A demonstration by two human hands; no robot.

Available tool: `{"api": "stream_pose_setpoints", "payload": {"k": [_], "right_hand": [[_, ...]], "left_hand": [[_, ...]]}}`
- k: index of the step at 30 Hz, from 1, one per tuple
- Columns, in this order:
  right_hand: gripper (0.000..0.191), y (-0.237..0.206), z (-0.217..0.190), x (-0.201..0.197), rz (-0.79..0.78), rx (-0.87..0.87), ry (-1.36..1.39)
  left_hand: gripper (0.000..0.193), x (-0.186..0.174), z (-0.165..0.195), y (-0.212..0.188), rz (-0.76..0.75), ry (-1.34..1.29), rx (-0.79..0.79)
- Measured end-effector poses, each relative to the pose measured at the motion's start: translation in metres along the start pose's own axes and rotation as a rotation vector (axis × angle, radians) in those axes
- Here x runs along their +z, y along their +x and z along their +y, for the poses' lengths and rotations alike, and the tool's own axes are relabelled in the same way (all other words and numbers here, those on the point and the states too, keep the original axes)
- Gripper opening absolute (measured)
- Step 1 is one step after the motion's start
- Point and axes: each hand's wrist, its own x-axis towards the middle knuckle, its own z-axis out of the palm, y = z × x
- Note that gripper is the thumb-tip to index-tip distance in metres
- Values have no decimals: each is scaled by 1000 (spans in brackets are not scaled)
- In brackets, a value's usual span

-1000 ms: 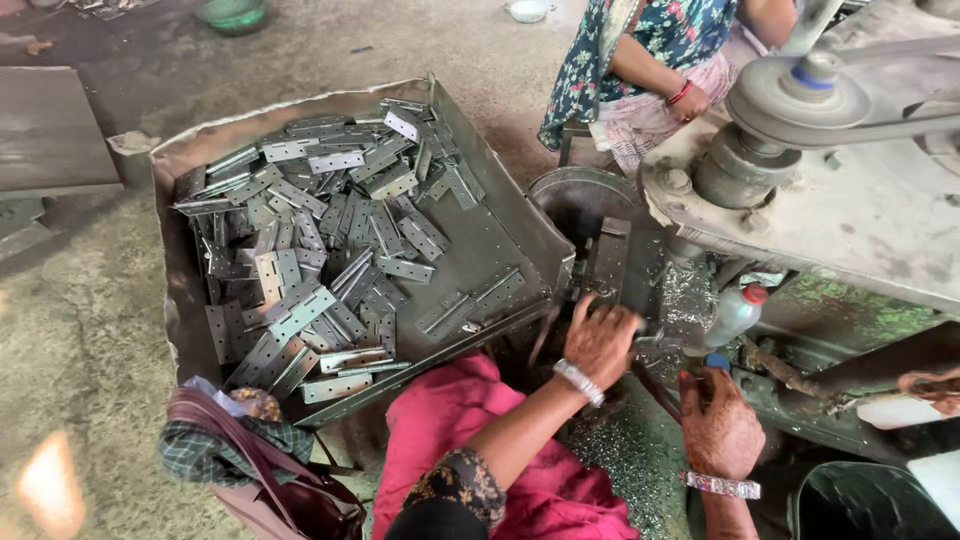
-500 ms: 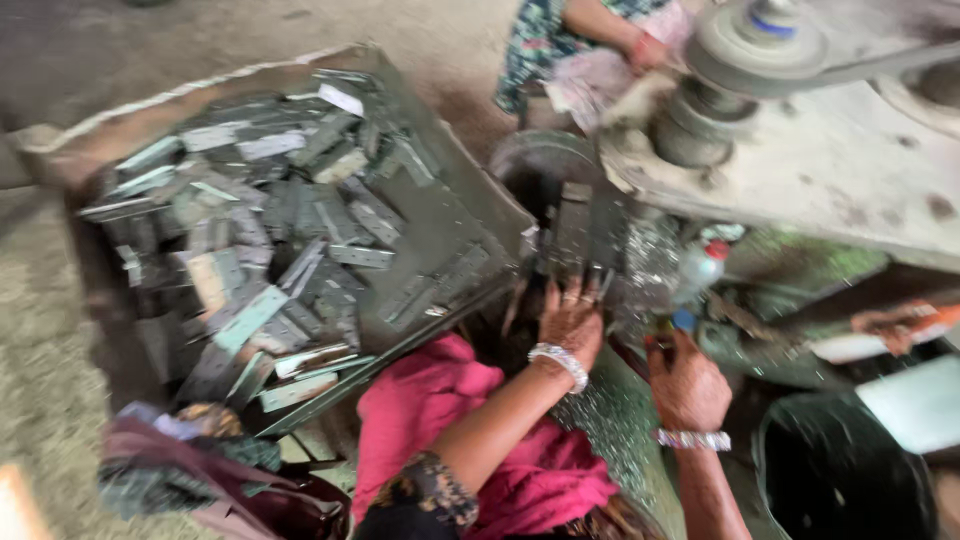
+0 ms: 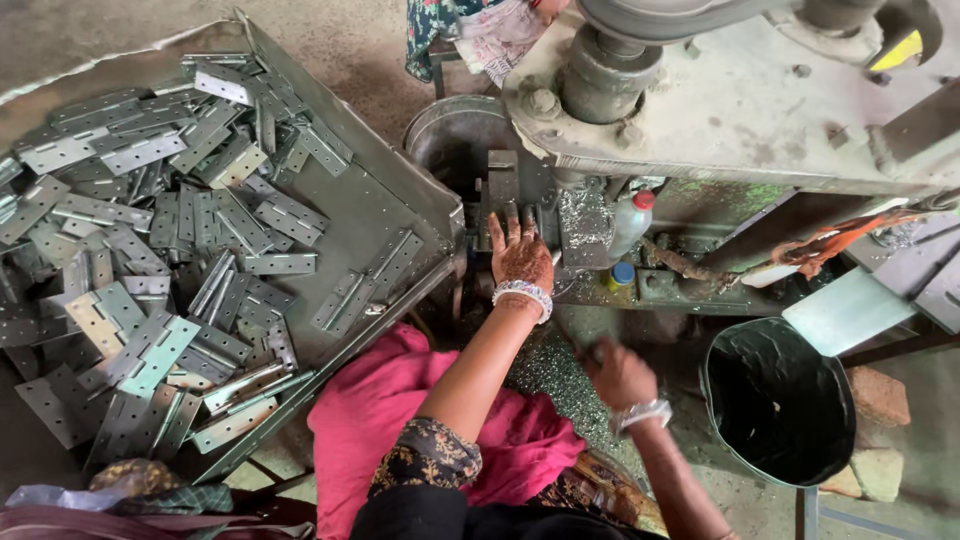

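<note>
My left hand (image 3: pixel 520 255) reaches forward with fingers spread, palm down on the bed of a grey press machine (image 3: pixel 720 110). Its fingertips touch a flat metal hinge piece (image 3: pixel 500 185) that stands in the machine's slot. My right hand (image 3: pixel 620 375) is lower and to the right, blurred, curled into a fist above metal shavings (image 3: pixel 550 375); nothing shows in it. A bracelet sits on each wrist. A large sheet-metal tray (image 3: pixel 385 200) on my left holds a heap of several grey hinges (image 3: pixel 150 250).
A round metal tub (image 3: pixel 450 140) stands behind the tray. A plastic bottle with a red cap (image 3: pixel 632 222) leans by the machine. A black bucket (image 3: pixel 780 400) and bricks (image 3: pixel 880 395) are at the right. Another person's patterned clothing (image 3: pixel 480 30) shows at the top.
The view has shifted right and closer. My left hand has flattened with fingers spread on the machine bed. My right hand has dropped lower and nearer to me.
</note>
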Motion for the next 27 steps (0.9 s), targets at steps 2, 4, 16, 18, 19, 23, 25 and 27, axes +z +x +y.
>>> {"api": "stream_pose_setpoints", "payload": {"k": [2,4,16,18,19,23,25,27], "right_hand": [[50,-18,15,39,-1,-76,65],[47,-13,28,52,4,-83,70],[44,-10,16,42,-25,-35,20],[42,-9,15,41,-59,-32,50],[40,-3,18,37,-118,-19,80],[42,21,25,27,-79,-65,18],[43,17,26,33,-84,-47,39],[44,4,24,43,-84,-42,37]], "left_hand": [[51,-1,2,-3,-63,-22,11],[55,-2,2,-4,-149,-108,1],[52,18,5,11,183,-109,-51],[46,14,1,12,4,-64,-22],[44,11,1,14,-95,-56,10],[44,1,-1,24,-160,-52,5],[44,2,0,24,-129,6,17],[48,5,1,20,13,-59,-21]]}}
